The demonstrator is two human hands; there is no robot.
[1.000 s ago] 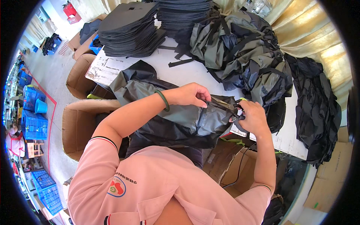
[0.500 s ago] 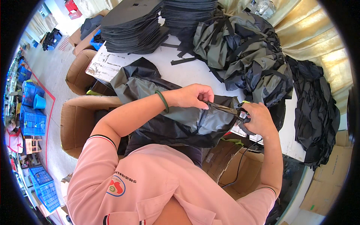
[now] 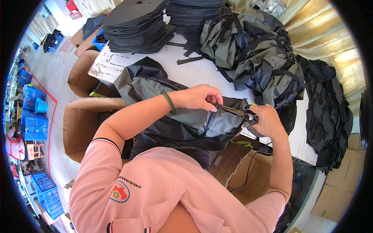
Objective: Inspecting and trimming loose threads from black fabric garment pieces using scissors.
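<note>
A grey and black piece of sewn fabric (image 3: 186, 121) lies across my lap and the table's near edge. My left hand (image 3: 203, 98) pinches the fabric's dark upper edge between thumb and fingers. In my right hand (image 3: 265, 120) is a pair of scissors (image 3: 234, 111), its dark handles in my fingers. The blades point left along the fabric's edge, with their tips close to my left fingertips. Whether the blades are parted I cannot tell.
On the white table (image 3: 186, 73) stand stacks of black sheets (image 3: 136, 29) and a heap of grey and black fabric pieces (image 3: 252, 58). Black fabric (image 3: 326, 112) hangs over the right side. Open cardboard boxes (image 3: 83, 132) stand at the left and below the table.
The fingers of my right hand have shifted slightly on the scissors' handles. My left hand and the fabric have stayed almost in place.
</note>
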